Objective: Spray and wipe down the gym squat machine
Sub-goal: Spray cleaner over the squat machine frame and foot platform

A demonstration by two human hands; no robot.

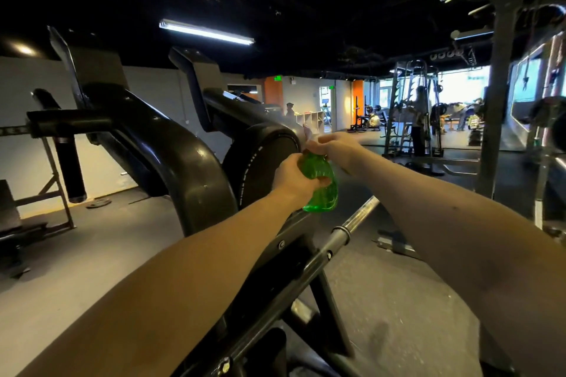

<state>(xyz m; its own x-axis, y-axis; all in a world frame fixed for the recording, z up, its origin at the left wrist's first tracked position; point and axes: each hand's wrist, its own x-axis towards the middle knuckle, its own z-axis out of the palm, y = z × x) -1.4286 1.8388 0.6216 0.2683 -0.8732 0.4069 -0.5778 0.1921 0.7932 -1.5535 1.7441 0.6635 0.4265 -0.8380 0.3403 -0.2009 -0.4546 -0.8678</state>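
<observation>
A green translucent spray bottle is held out over the black squat machine. My left hand grips the bottle's body from the left. My right hand grips its pale spray head at the top. The nozzle points toward the round black shoulder pad just left of the bottle. A faint mist hangs near the pad's upper edge. No cloth is visible in either hand.
A chrome bar sleeve runs diagonally below the bottle. Grey rubber floor spreads left and right. A black bench stands at far left, a dark steel rack upright at right. People and cable machines are far back.
</observation>
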